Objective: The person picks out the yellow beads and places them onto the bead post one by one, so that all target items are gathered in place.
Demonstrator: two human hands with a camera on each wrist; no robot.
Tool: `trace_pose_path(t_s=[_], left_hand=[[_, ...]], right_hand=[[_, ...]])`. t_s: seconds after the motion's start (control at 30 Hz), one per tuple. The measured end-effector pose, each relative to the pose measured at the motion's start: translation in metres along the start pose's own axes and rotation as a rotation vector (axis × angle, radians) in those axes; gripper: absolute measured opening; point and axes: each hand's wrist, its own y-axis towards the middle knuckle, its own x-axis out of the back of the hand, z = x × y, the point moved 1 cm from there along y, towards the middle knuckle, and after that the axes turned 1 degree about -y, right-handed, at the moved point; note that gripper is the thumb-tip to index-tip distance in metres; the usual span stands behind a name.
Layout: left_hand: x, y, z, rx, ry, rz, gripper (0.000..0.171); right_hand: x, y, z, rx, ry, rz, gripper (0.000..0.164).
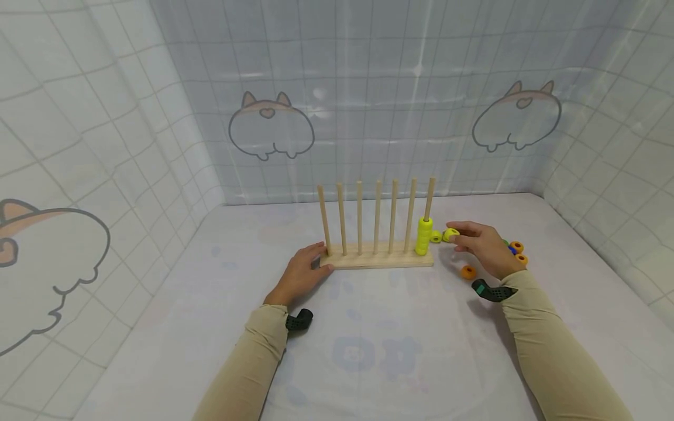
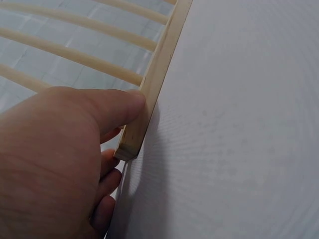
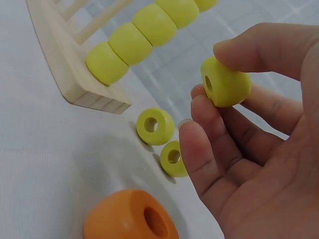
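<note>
A wooden peg rack (image 1: 379,263) stands on the table with a row of upright pegs. Yellow beads (image 1: 423,237) are stacked on its rightmost peg. At the rack's left end, my left hand (image 1: 301,275) grips the base, thumb (image 2: 130,105) on the front face and fingers behind. My right hand (image 1: 481,245), just right of the rack, pinches a yellow bead (image 3: 227,82) between thumb and fingers, with the bead's hole showing. Below it in the right wrist view lie two loose yellow beads, one whole (image 3: 167,130) and one partly hidden (image 3: 169,167) by a fingertip.
An orange bead (image 1: 468,272) lies on the table in front of the right hand. Beyond the right wrist are more orange beads (image 1: 516,247) beside blue and green ones, partly covered by the hand. A tile-patterned sheet (image 1: 368,117) hangs behind the table.
</note>
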Motion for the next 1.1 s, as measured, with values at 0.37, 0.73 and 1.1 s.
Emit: trace_pose_path(t_s=[0.37, 0.73, 1.1], left_hand=[[0.000, 0.000, 0.000, -0.003, -0.012, -0.004, 0.057], [0.000, 0.000, -0.001, 0.002, -0.012, -0.001, 0.056], [0.000, 0.002, 0.000, -0.021, -0.020, -0.009, 0.056]], right_hand=[[0.000, -0.001, 0.004, 0.022, 0.076, -0.002, 0.060], [-0.002, 0.000, 0.006, 0.058, 0.123, -0.026, 0.055], [-0.002, -0.003, 0.015, 0.085, 0.078, -0.067, 0.054]])
